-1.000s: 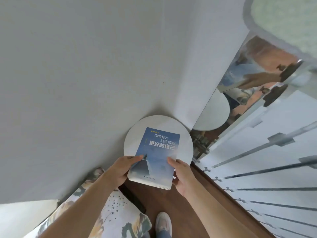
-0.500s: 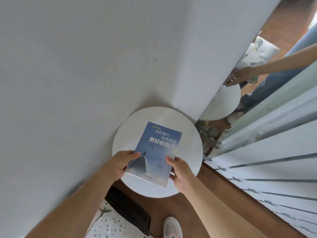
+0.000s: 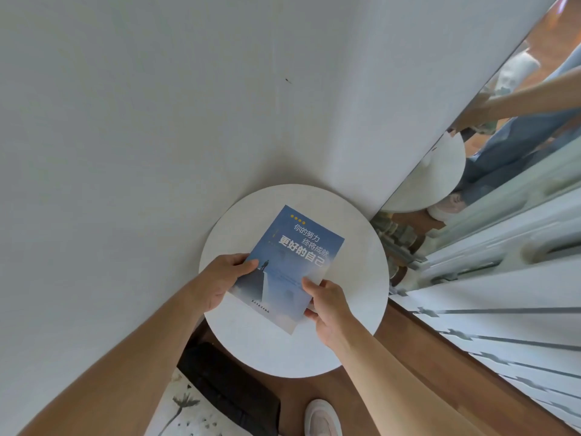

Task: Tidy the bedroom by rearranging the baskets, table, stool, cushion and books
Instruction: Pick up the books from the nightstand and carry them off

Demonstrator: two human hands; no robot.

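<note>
A blue book [image 3: 289, 265] is sitting over the middle of the round white table [image 3: 355, 278], and two hands are holding it. I cannot tell if the book is touching the table top.

The left hand [image 3: 220, 278] is gripping the book's left edge, with its thumb lying on the cover and its fingers curling under. The right hand [image 3: 327, 305] is pinching the book's near right corner, thumb on top.

The table is standing against a grey wall [image 3: 157, 121]. A mirror [image 3: 503, 136] is leaning just to the right of the table, showing the table and an arm. A flowery cushion [image 3: 188, 413] with a black part [image 3: 229, 385] is lying on the brown floor [image 3: 408, 357] in front of the table. A white shoe [image 3: 322, 418] is standing there too.
</note>
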